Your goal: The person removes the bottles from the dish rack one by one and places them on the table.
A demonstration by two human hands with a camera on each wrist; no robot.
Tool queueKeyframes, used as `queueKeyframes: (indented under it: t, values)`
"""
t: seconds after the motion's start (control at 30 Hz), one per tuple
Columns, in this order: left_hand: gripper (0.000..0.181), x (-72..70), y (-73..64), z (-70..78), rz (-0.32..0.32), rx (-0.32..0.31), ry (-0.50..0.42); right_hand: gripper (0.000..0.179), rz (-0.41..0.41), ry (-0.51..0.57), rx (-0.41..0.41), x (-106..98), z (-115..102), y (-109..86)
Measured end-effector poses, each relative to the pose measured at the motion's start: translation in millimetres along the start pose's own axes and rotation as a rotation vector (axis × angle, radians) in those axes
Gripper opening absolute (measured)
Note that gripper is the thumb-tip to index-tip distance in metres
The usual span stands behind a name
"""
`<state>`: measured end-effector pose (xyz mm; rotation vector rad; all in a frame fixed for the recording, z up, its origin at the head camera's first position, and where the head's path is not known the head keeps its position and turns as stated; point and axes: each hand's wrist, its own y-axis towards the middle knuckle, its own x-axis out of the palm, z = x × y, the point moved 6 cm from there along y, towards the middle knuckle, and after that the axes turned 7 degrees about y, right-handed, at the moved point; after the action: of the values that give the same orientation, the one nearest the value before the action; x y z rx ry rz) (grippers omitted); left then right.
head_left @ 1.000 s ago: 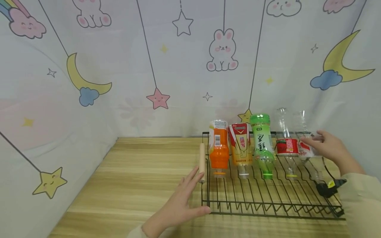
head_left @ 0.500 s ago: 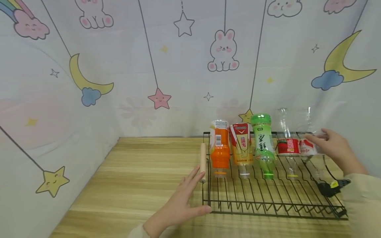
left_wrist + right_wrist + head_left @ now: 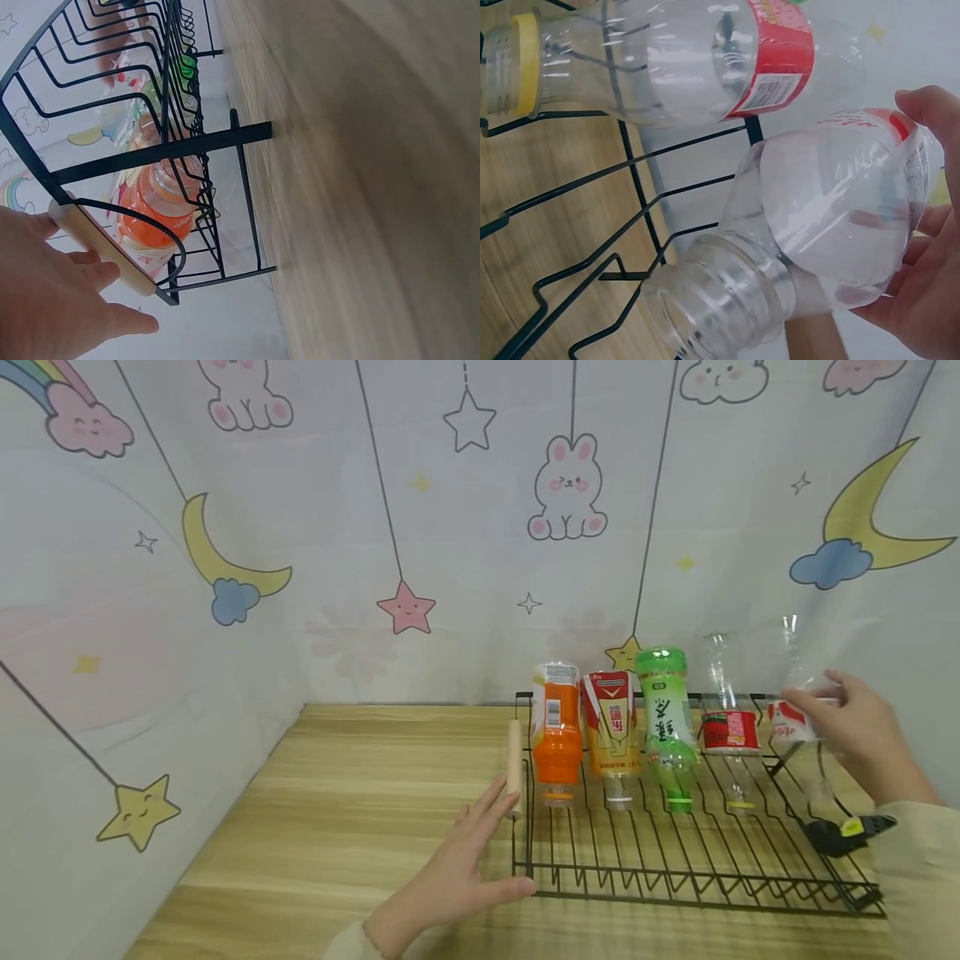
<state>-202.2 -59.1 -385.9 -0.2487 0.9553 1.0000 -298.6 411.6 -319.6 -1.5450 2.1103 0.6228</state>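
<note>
My right hand (image 3: 862,727) grips a clear plastic bottle (image 3: 840,217) around its label, which is white and red. That bottle tilts, neck down and uncapped, over the right end of a black wire rack (image 3: 637,870). On the left, my left hand (image 3: 450,877) has its fingers extended, with the fingertips at the rack's wooden handle (image 3: 105,244). In the rack stand an orange bottle (image 3: 557,718), a red and yellow bottle (image 3: 609,718), a green bottle (image 3: 666,727) and a clear bottle with a red label (image 3: 730,731), all neck down.
The rack stands on a wood-grain table (image 3: 337,793). Close behind it hangs a pale curtain (image 3: 465,527) with cartoon rabbits, stars and moons. A black piece with a yellow tag (image 3: 832,837) juts from beside my right sleeve (image 3: 918,868).
My right hand has moved right and slightly up with the clear bottle, widening the gap to the red-labelled bottle; the held bottle now tilts more. My left hand stays at the handle.
</note>
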Motion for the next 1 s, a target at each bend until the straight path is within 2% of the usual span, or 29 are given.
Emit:
queueKeyframes:
  t: [0.13,0.27,0.37,0.7,0.8,1.0]
  values:
    - [0.09,-0.5,-0.1,0.5,0.004,-0.001,0.014,0.098,0.057,-0.031,-0.023,-4.3,-10.5,-2.0]
    - [0.09,-1.7,0.1,2.1,-0.001,0.004,0.021,0.093,0.066,-0.1,-0.062,-8.7,-28.3,-8.1]
    - [0.089,-3.2,0.2,4.4,-0.006,0.009,0.016,0.093,0.061,-0.115,-0.101,-10.6,-32.8,-6.4]
    - [0.09,-5.3,-0.3,5.9,0.004,0.014,0.042,0.098,0.059,-0.176,-0.208,-11.9,-19.5,22.3]
    - [0.09,-6.2,-0.2,6.5,0.004,0.01,0.05,0.096,0.063,-0.199,-0.226,-10.7,-32.8,15.8]
    - [0.09,-8.7,-0.1,8.4,0.0,0.021,0.097,0.092,0.008,-0.194,-0.259,-3.3,-84.5,-21.0]
